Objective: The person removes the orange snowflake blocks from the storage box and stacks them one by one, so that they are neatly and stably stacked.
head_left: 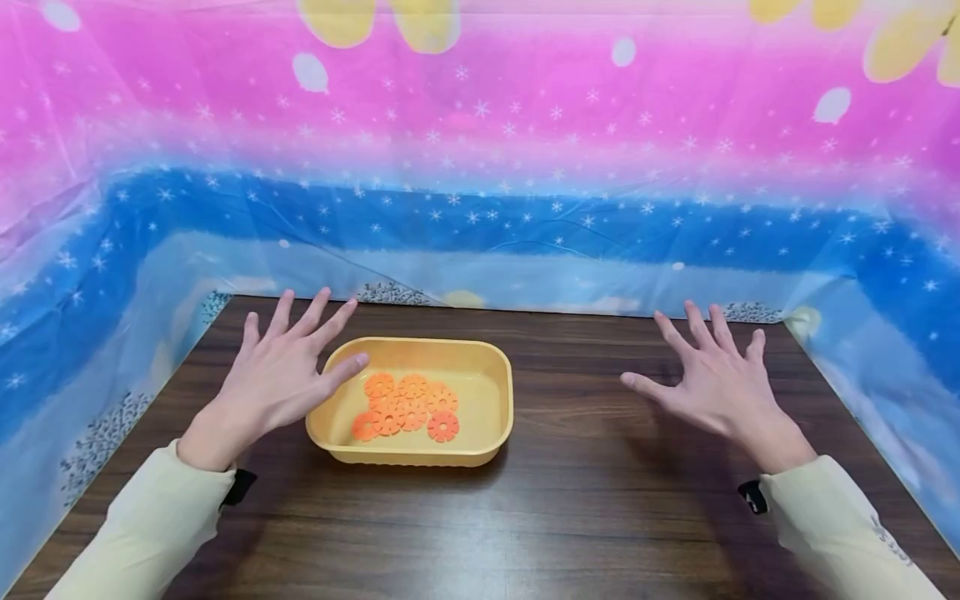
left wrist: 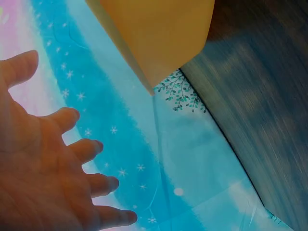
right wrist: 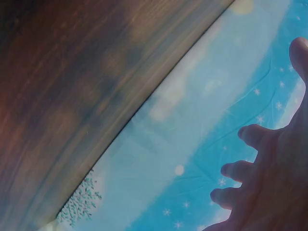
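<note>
A yellow plastic basin (head_left: 480, 450) stands on the table, left of the middle in the head view. Inside it lies a loose cluster of orange and red-orange flower-shaped discs (head_left: 443, 426), several of them overlapping. My left hand (head_left: 281, 371) is spread at the basin's left side, its thumb overlapping the rim in the head view; it holds nothing. In the left wrist view the basin's outer wall (left wrist: 159, 33) shows beyond the left hand (left wrist: 48, 163). Well to the right of the basin, my right hand (head_left: 720, 387) is spread with nothing in it. The right wrist view shows the right hand (right wrist: 264, 178) apart from any object.
The dark wood-grain table (head_left: 585, 517) reaches back to a pink and blue snowflake-patterned cloth (head_left: 480, 167), which hangs along the back and both sides. Black straps (head_left: 238, 487) show at both wrists, under pale sleeves (head_left: 150, 525).
</note>
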Tool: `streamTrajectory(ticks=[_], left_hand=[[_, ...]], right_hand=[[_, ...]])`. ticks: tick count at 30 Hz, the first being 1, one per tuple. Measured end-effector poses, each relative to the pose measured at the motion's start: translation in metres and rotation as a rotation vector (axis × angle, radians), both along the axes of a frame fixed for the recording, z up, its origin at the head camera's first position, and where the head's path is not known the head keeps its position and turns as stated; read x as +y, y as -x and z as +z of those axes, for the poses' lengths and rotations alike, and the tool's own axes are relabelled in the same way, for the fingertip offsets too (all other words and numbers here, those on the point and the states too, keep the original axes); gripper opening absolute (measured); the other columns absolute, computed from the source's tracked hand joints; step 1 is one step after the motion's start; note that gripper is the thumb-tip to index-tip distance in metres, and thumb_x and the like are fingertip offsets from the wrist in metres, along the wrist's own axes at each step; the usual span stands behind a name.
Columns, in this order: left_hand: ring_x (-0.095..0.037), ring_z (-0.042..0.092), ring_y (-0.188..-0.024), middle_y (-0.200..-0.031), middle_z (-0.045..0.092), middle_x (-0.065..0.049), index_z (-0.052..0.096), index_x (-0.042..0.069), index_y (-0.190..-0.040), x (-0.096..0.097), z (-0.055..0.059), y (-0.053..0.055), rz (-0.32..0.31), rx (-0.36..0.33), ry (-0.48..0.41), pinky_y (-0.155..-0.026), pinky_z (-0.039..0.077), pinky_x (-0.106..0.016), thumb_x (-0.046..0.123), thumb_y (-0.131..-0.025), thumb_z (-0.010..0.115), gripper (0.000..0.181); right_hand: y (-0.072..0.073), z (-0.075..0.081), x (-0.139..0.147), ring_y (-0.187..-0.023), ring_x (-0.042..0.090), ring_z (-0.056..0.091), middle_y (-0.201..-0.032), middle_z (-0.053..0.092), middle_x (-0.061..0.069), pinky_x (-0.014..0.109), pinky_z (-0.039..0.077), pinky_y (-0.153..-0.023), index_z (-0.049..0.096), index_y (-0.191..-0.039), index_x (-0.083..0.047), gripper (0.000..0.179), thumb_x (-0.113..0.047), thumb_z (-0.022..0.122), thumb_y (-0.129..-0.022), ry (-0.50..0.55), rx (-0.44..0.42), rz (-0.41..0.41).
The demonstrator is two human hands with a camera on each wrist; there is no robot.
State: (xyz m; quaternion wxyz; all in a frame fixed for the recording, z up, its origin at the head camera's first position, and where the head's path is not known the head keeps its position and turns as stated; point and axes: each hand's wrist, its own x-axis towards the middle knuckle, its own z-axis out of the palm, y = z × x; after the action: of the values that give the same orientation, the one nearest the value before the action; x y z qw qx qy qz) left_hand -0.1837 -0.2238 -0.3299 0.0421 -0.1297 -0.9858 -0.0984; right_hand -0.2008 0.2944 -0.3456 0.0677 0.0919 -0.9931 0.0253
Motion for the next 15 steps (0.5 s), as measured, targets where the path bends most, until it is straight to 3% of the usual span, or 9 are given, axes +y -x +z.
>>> streamTrajectory(ticks=[7,15], left_hand=[[-0.052,-0.002,-0.157,-0.176,0.011,-0.012,0.021,0.027,-0.171,0.000,-0.002,-0.010,-0.010,0.027,-0.010,-0.111,-0.001,-0.083,0.075,-0.102,0.042,0.086],[-0.054,0.004,-0.156,-0.175,0.014,-0.012,0.023,0.026,-0.170,-0.003,-0.009,-0.023,-0.027,0.073,-0.033,-0.112,0.005,-0.082,0.071,-0.101,0.050,0.086]], right_hand=[[-0.013,-0.007,-0.003,-0.159,0.044,-0.003,-0.175,0.008,0.019,0.086,-0.007,-0.107,0.020,-0.171,-0.026,0.108,-0.088,0.049,-0.088,0.024,0.019,0.016],[-0.026,-0.012,-0.009,-0.160,0.042,0.000,-0.175,0.009,0.018,0.084,0.002,-0.110,0.021,-0.171,-0.024,0.108,-0.085,0.055,-0.088,0.044,0.072,0.058]])
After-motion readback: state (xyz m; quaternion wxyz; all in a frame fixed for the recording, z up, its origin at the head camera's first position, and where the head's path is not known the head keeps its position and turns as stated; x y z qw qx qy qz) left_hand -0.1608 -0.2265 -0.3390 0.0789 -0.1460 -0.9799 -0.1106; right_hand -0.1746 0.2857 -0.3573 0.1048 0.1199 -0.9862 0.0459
